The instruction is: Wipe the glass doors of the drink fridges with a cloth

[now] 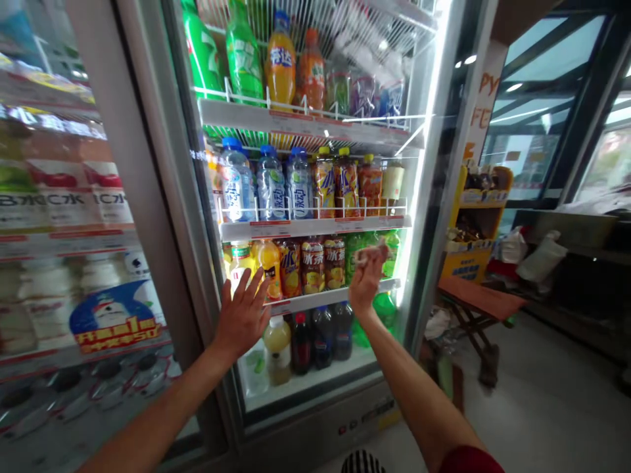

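A glass-fronted drinks fridge [305, 226] stands in front of me, its shelves lined with bottles. My left hand [242, 315] is open, fingers spread, and looks laid flat on the glass by the lower left shelf. Behind its fingertips are an orange juice bottle [269, 259] and a yellow-labelled bottle [241, 263]. In my right hand [363, 284] is a crumpled pale cloth [373, 253], gripped in the fingers in front of the green bottles [391, 256]. The cloth appears to be against the glass; motion blurs its edges.
To the left stands another fridge section [93, 210] with several white and clear bottles. At right are a yellow display rack [476, 223], a low folding stool [480, 299] with an orange top, and white plastic bags [539, 259]. A dark metal frame [446, 197] edges the fridge.
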`<state>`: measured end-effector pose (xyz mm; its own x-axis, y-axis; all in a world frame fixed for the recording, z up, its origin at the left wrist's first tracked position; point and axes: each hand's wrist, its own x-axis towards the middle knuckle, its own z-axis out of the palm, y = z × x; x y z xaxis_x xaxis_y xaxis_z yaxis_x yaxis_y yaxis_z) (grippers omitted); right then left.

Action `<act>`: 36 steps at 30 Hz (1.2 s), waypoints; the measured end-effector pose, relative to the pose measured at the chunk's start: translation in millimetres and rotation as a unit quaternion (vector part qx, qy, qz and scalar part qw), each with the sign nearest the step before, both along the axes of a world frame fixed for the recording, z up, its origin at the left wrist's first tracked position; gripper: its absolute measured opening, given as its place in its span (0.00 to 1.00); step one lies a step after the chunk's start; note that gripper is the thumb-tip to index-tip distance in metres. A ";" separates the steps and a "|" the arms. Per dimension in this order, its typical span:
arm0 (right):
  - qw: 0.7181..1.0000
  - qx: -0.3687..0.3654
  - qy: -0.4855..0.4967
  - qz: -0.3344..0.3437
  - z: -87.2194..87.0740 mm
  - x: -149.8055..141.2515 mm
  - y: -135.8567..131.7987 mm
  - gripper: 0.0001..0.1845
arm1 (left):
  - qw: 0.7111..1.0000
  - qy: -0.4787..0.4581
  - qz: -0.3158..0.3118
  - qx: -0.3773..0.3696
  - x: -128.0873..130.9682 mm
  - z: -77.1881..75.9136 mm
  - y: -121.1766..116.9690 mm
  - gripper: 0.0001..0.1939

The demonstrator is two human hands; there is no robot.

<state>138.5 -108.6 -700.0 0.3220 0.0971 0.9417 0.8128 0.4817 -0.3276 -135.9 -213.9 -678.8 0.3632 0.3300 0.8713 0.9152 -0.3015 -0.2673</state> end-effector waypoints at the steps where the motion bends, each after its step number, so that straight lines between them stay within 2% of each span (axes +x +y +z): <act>1: 0.996 -0.001 -0.090 0.024 4.3 -2.8 -0.3 0.28 | 1.000 0.001 0.000 0.001 -1.0 -0.6 0.5 0.36; 3: 0.971 0.004 -0.232 0.055 12.8 -3.2 0.0 0.27 | 1.000 0.006 -0.002 0.005 -3.0 -2.4 1.2 0.36; 4: 0.970 0.015 -0.236 0.049 19.0 -0.3 1.5 0.26 | 1.000 0.010 -0.005 0.007 -3.8 -2.3 1.4 0.36; 6: 0.991 0.048 -0.121 0.007 36.1 7.3 6.7 0.27 | 1.000 0.018 -0.011 0.012 -4.4 3.1 2.1 0.37; 8: 0.997 0.068 0.010 -0.031 54.7 9.5 10.6 0.28 | 1.000 0.013 -0.008 0.019 -2.4 16.7 3.6 0.36; 9: 0.997 0.071 0.017 -0.033 62.4 7.4 10.8 0.28 | 1.000 0.007 -0.004 0.025 -0.4 26.2 4.8 0.36; 11: 0.992 0.067 -0.103 -0.004 73.4 0.7 8.0 0.28 | 0.999 -0.009 0.003 0.036 4.7 47.7 7.6 0.35; 13: 0.964 0.060 -0.257 0.030 82.3 -1.6 4.8 0.28 | 0.999 -0.024 0.008 0.045 9.2 67.7 10.4 0.33; 14: 0.959 0.062 -0.275 0.034 87.7 0.2 4.6 0.28 | 0.998 -0.029 0.008 0.048 10.8 75.7 11.5 0.33; 15: 0.969 0.067 -0.238 0.025 94.1 3.4 5.4 0.27 | 0.998 -0.031 0.008 0.049 11.8 82.2 12.4 0.33; 17: 0.995 0.083 -0.054 -0.012 107.5 9.3 8.8 0.26 | 0.998 -0.032 0.003 0.055 12.8 91.4 13.6 0.33; 18: 0.995 0.090 0.021 -0.026 112.7 10.1 10.4 0.27 | 0.998 -0.030 0.000 0.059 13.2 95.0 14.3 0.33; 19: 0.994 0.094 0.048 -0.028 116.3 9.2 11.3 0.27 | 0.998 -0.028 -0.003 0.065 13.6 98.7 15.1 0.33; 20: 0.995 0.094 0.018 -0.019 118.0 7.3 11.7 0.27 | 0.997 -0.027 -0.005 0.071 14.1 102.9 16.1 0.33; 21: 0.994 0.091 -0.056 -0.001 118.6 5.4 11.7 0.27 | 0.997 -0.029 -0.005 0.076 14.7 107.9 17.3 0.32; 23: 0.970 0.083 -0.227 0.031 121.1 6.4 12.8 0.27 | 0.996 -0.033 -0.001 0.086 15.5 120.1 20.3 0.33; 24: 0.961 0.086 -0.261 0.034 125.5 10.1 14.4 0.27 | 0.995 -0.034 0.002 0.091 15.6 127.0 21.8 0.33; 25: 0.965 0.096 -0.241 0.027 132.7 14.9 16.5 0.27 | 0.995 -0.033 0.004 0.095 15.6 133.9 23.2 0.33; 27: 0.989 0.126 -0.083 0.000 154.1 22.5 20.3 0.28 | 0.994 -0.025 0.009 0.104 15.3 146.1 25.7 0.33; 28: 0.991 0.136 0.001 -0.010 165.8 22.2 20.9 0.28 | 0.994 -0.020 0.010 0.108 15.3 150.8 26.7 0.32; 29: 0.988 0.142 0.053 -0.011 176.1 18.5 20.1 0.29 | 0.994 -0.016 0.012 0.112 15.3 154.3 27.7 0.32; 30: 0.988 0.144 0.055 -0.004 184.0 11.6 17.9 0.30 | 0.993 -0.012 0.015 0.118 15.5 156.7 28.5 0.31; 32: 0.987 0.138 -0.077 0.025 191.7 -5.3 11.0 0.31 | 0.992 -0.006 0.022 0.125 15.4 158.9 29.8 0.30; 34: 0.956 0.126 -0.260 0.046 193.2 -14.2 5.5 0.30 | 0.991 0.003 0.026 0.132 14.2 160.4 30.0 0.29; 35: 0.944 0.123 -0.303 0.045 194.6 -13.1 4.8 0.29 | 0.991 0.006 0.026 0.132 13.3 161.9 29.7 0.29; 36: 0.949 0.122 -0.289 0.033 197.6 -8.8 5.6 0.28 | 0.991 0.006 0.027 0.130 12.4 164.6 29.2 0.29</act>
